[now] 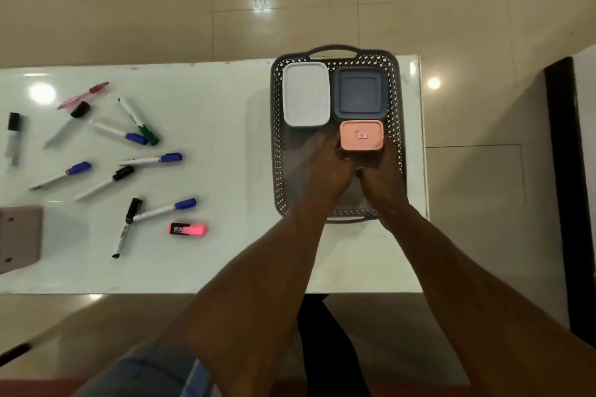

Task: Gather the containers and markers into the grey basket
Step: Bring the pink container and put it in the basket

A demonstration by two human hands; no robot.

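The grey basket (278,151) sits at the right end of the white table. Inside it, a white-lidded container (306,93) lies at the back left and a dark blue-grey container (360,94) at the back right. In front of the blue one is a pink-lidded container (362,135), gripped from both sides by my left hand (329,167) and my right hand (382,177) inside the basket. Several markers lie scattered on the table's left half, among them a blue-capped one (151,159), a green one (138,122) and a pink highlighter (188,229).
A beige box-like object (19,237) stands at the table's left edge. The table's near edge (193,292) runs in front of me, with tiled floor beyond all sides. A dark vertical panel (574,203) stands at the far right.
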